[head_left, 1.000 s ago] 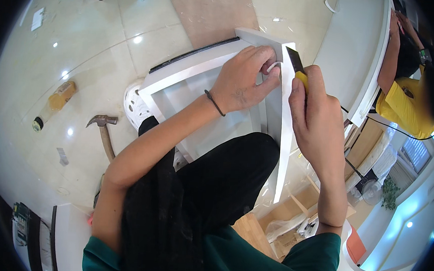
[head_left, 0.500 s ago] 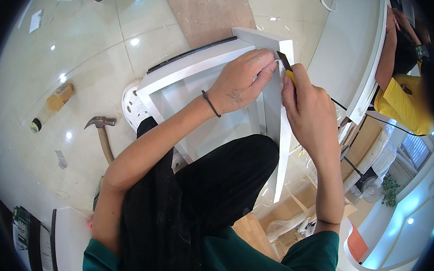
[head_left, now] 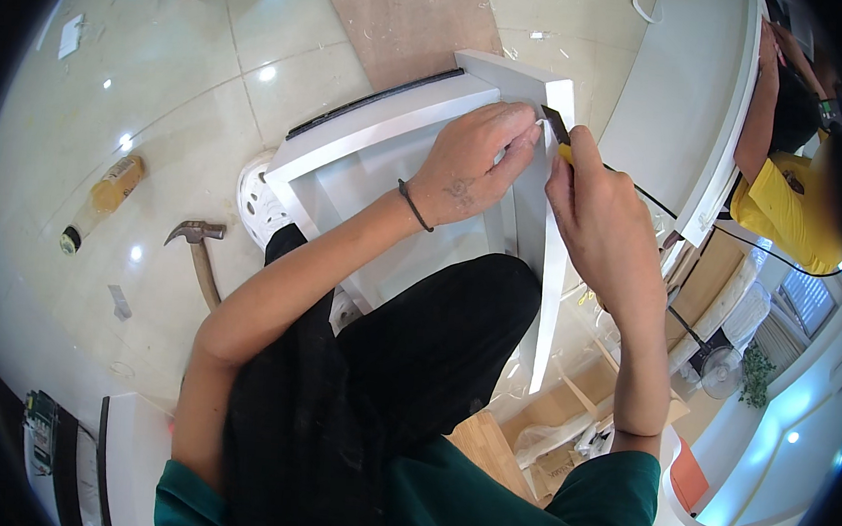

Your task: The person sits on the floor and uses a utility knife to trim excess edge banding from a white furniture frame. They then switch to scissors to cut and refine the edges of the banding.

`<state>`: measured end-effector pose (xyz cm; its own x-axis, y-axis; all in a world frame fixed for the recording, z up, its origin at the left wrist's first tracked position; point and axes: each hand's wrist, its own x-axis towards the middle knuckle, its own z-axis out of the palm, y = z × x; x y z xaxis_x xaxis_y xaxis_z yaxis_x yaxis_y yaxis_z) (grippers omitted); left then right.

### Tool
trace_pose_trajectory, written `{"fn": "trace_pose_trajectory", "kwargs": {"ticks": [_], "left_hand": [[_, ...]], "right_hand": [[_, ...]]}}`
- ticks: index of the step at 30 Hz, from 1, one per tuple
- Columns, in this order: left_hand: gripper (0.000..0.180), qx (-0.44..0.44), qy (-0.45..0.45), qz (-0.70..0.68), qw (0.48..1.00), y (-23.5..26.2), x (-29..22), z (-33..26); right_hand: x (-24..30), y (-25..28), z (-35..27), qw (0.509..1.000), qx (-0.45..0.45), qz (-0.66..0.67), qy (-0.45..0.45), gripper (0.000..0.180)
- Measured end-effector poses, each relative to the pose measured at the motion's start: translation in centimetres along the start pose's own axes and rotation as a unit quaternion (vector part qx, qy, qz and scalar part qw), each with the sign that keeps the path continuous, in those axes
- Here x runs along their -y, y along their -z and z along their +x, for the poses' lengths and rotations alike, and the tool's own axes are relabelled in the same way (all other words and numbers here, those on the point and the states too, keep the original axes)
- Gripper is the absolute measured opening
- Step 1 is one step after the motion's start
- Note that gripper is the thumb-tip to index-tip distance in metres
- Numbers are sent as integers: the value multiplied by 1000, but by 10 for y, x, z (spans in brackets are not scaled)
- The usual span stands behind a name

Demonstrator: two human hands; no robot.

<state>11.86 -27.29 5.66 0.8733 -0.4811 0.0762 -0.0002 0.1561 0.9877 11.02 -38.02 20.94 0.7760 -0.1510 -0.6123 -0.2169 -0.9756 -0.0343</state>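
Observation:
A white drawer-like frame [head_left: 391, 118] stands tilted on the floor in front of me, against my bent knee. At its far right corner my left hand [head_left: 475, 160] is closed, thumb against forefinger, on a thin white strip [head_left: 543, 126]. My right hand [head_left: 602, 216] grips a utility knife [head_left: 556, 125] with a yellow body and dark blade. Its blade lies at the top of the frame's right panel [head_left: 555, 223], close beside my left fingertips. Most of the knife's body is hidden in my right hand.
On the tiles at left lie a claw hammer [head_left: 199, 254] and a plastic bottle [head_left: 105, 200]. A brown board [head_left: 407, 21] lies beyond the frame. At right, a person in a yellow shirt [head_left: 791, 208] works by a long white panel [head_left: 682, 96]. Cardboard [head_left: 527, 429] lies near my right elbow.
Both hands stay at the same corner with hardly any movement. The knife blade sits slightly lower against the panel edge, and the view has shifted a little.

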Motion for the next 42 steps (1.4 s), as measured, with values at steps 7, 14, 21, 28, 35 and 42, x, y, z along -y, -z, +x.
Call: {"fn": "trace_pose_trajectory", "kwargs": {"ticks": [7, 14, 21, 28, 35, 42], "left_hand": [[22, 5, -21, 1, 1000, 2, 2, 0], [18, 33, -1, 23, 999, 5, 3, -11], [17, 24, -7, 33, 999, 5, 4, -9], [13, -18, -83, 110, 990, 9, 0, 2], [18, 22, -36, 90, 995, 7, -3, -1], [21, 24, 43, -17, 999, 0, -3, -8]], "right_hand": [[3, 0, 3, 1000, -1, -22, 17, 19], [3, 3, 11, 999, 15, -39, 33, 20], [2, 7, 8, 1000, 9, 4, 28, 18], [-5, -5, -18, 992, -112, 39, 30, 13], [-8, -11, -15, 997, -65, 26, 10, 17], [-3, -10, -12, 999, -46, -23, -8, 17]]}}
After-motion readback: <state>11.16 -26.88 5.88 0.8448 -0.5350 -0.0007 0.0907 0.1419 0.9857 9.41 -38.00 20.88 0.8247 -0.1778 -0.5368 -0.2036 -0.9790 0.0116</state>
